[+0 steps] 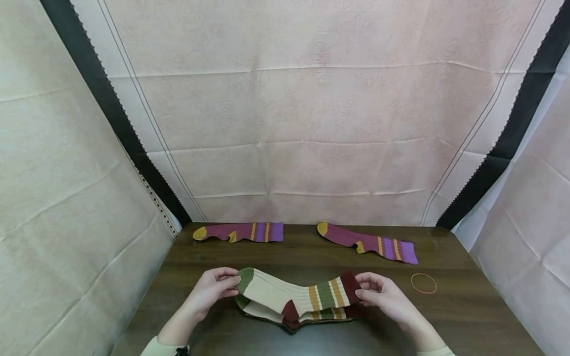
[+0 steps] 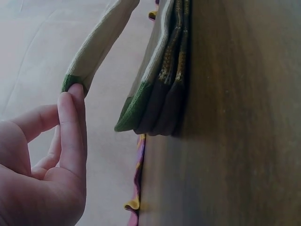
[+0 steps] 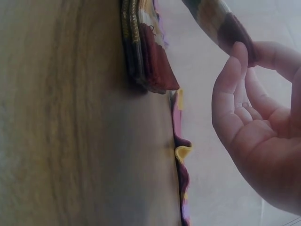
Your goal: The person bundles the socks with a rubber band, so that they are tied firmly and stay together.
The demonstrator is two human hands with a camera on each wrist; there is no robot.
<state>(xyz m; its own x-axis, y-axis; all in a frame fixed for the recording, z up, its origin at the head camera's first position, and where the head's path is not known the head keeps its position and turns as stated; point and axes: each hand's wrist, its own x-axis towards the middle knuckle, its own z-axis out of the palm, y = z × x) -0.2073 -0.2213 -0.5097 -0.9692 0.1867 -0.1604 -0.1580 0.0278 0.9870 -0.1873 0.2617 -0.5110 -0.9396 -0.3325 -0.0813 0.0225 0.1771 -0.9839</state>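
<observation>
A cream sock [image 1: 280, 291] with a green toe, maroon heel and cuff, and green and mustard stripes is stretched between both hands, lifted above a sock stack. My left hand [image 1: 213, 289] pinches its green toe [image 2: 73, 84]. At the other end my right hand [image 1: 380, 296] pinches the maroon cuff [image 3: 235, 33] between thumb and fingers. Beneath lies a matching cream sock [image 1: 262, 310], partly hidden in the head view. Under that, darker socks [image 2: 162, 103] are stacked on the table, their edges showing in both wrist views.
Along the back of the wooden table [image 1: 213, 336] lie two purple socks, one at left [image 1: 245, 231] and one at right [image 1: 367, 242], with yellow toes and heels. A thin rubber band [image 1: 423, 283] rests right of my right hand. Pale fabric walls [image 1: 311, 123] surround the table.
</observation>
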